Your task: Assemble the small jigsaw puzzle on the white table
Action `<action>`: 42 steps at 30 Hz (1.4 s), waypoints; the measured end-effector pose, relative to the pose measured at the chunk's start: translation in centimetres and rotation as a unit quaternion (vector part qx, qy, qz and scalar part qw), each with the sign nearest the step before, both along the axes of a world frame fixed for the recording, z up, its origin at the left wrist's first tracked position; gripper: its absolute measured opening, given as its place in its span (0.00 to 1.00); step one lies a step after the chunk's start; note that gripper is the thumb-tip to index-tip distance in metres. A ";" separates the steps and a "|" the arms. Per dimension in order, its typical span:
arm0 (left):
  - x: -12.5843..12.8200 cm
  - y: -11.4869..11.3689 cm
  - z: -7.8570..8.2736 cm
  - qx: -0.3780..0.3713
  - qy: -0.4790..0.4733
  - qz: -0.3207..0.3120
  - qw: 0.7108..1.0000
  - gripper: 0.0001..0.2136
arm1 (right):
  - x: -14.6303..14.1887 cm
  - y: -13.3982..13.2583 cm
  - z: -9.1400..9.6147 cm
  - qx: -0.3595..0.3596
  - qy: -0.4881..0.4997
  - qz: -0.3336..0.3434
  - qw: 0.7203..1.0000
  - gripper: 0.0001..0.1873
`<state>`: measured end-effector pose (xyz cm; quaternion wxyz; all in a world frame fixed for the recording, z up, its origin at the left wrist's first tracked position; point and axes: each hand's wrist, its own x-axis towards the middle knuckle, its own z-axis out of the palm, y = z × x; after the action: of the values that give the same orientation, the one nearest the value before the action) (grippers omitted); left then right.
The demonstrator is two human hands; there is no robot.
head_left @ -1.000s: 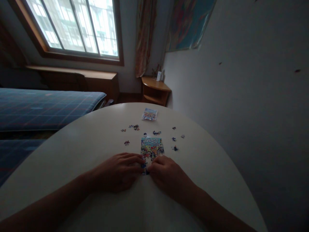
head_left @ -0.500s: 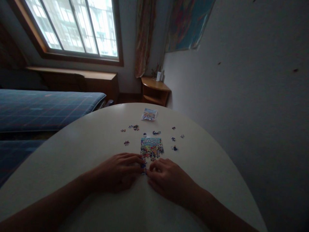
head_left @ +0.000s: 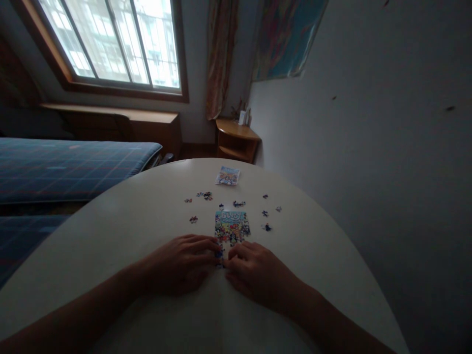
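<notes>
A partly joined jigsaw puzzle [head_left: 232, 225] lies flat on the white table, with a strip of pieces [head_left: 220, 253] running down from its lower left corner. My left hand [head_left: 180, 263] rests along that strip, its fingers stretched out and the tips touching the left edge. Just right of the strip, my right hand [head_left: 258, 275] is curled, thumb and forefinger closed together at the strip's bottom end by a puzzle piece. The fingers largely hide that piece. Loose pieces lie left of the puzzle [head_left: 193, 220], right of it [head_left: 267, 227] and above it [head_left: 239, 203].
A small printed picture sheet or packet [head_left: 227, 176] lies near the far edge of the round table [head_left: 147, 206]. Beyond are a bed with a plaid mattress [head_left: 73, 167], a wooden corner shelf [head_left: 238, 129] and a window. A wall stands close on the right.
Both hands stay in nearly the same place on the puzzle strip. The whole view has shifted very slightly; the loose pieces have not moved on the table.
</notes>
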<state>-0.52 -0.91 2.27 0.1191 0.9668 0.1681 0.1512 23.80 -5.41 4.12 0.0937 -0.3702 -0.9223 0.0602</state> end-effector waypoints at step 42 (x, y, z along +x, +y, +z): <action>0.0 -0.1 0.0 -0.001 0.016 0.004 1.000 0.19 | -0.1 0.1 0.1 -0.002 -0.001 0.001 1.000 0.07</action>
<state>-0.52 -1.00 2.32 0.1165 0.9683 0.1744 0.1359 23.66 -5.35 4.24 0.0915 -0.3696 -0.9226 0.0617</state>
